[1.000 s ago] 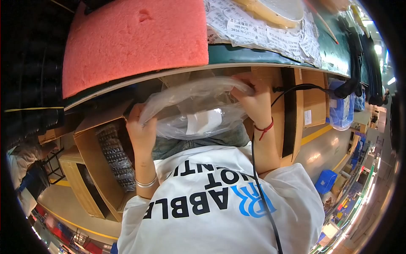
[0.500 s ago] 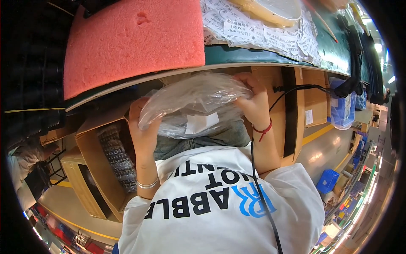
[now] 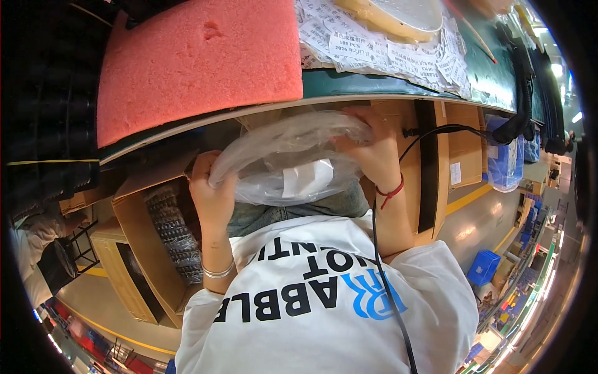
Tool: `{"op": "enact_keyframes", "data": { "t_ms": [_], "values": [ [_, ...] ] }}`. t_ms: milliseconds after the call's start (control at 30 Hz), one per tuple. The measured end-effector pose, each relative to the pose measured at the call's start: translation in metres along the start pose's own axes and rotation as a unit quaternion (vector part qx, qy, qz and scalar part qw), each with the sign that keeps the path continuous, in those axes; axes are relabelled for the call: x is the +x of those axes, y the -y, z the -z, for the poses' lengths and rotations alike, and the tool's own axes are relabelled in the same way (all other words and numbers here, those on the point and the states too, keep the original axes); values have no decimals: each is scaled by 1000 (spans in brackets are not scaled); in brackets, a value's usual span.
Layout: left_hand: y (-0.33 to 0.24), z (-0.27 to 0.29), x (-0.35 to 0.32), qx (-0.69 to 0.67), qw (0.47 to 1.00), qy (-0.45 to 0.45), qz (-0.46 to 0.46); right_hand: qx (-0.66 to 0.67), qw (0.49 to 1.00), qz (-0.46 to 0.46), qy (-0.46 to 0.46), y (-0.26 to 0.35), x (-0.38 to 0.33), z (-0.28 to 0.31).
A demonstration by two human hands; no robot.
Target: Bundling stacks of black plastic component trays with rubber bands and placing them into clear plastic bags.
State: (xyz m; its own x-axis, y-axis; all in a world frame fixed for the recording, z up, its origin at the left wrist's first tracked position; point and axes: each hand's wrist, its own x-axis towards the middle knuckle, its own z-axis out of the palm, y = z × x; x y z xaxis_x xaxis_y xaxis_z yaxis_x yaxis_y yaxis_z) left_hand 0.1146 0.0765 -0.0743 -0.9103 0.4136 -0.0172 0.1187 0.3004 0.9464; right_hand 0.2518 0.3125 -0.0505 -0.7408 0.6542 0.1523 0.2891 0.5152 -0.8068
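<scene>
A clear plastic bag (image 3: 265, 146) spans the gap between my hands, above my lap and just below the bench edge. My left hand (image 3: 210, 181) grips its left rim, thumb toward me and fingers behind the film. At the opposite rim my right hand (image 3: 374, 146) pinches the film, its fingers partly hidden behind the plastic. The bag's mouth gapes between them. A white paper label (image 3: 308, 178) shows on the near side of the bag, slightly curled. Whether anything lies inside the bag I cannot tell.
On the green bench (image 3: 361, 84) lie a pink foam block (image 3: 199, 62), a heap of printed paper labels (image 3: 386, 53) and a round yellowish tray (image 3: 405, 15). An open carton (image 3: 140, 230) with wrapped dark parts stands at left. Cartons (image 3: 464, 143) and a black cable (image 3: 389, 280) are at right.
The bag's mouth has spread wider between my hands. Its white label has shifted a little right and upward and tilted. Both hands stay on the rim, nearly in place.
</scene>
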Motion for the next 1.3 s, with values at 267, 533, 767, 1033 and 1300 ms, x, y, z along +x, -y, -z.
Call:
{"op": "enact_keyframes", "data": {
  "t_ms": [267, 533, 767, 1033, 1300],
  "values": [
    [-17, -9, -5, 38, 998, 39, 9, -104, 993, 58, 20, 28, 1, 10],
    [-5, 2, -3, 38, 993, -66, -88, -180, 978, 80, -62, 10, -1, 8],
    [-14, 1, 1, 125, 992, 16, -10, -119, 990, 25, -78, 17, -1, 6],
    [-5, -2, -1, 191, 979, 64, -7, -109, 990, 47, -70, 2, 0, 6],
    [7, 7, 5, 31, 989, 132, 59, 17, 996, -85, -30, -5, -1, 7]
  ]
}}
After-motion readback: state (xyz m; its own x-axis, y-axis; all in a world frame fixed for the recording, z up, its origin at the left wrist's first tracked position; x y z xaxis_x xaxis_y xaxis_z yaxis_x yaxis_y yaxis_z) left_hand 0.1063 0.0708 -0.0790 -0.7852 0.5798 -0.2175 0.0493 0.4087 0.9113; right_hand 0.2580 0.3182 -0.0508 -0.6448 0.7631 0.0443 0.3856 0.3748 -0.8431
